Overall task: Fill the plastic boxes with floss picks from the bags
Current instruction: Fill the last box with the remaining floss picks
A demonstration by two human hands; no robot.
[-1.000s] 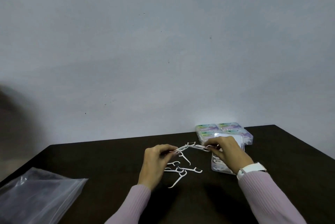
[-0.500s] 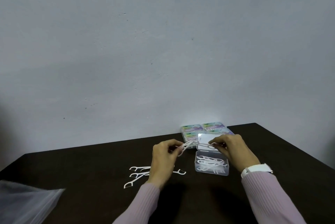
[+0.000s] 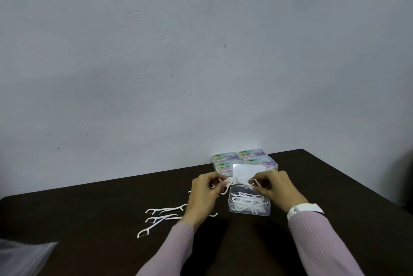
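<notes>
A clear plastic box (image 3: 249,210) stands open on the dark table, its lid (image 3: 249,169) tipped up at the back, with several white floss picks inside. My left hand (image 3: 204,197) pinches white floss picks (image 3: 226,185) just left of the box's rim. My right hand (image 3: 276,187) pinches another floss pick (image 3: 254,183) above the box's back edge. Several loose floss picks (image 3: 163,216) lie on the table to the left of my left hand.
A group of closed, labelled plastic boxes (image 3: 244,159) stands against the wall behind the open box. A clear plastic bag (image 3: 24,257) lies at the lower left corner. The dark table's (image 3: 89,215) right edge runs diagonally at the far right.
The view has shifted, so the box and loose picks sit further left and nearer. My hands moved apart, each keeping picks, and now hover at the open box.
</notes>
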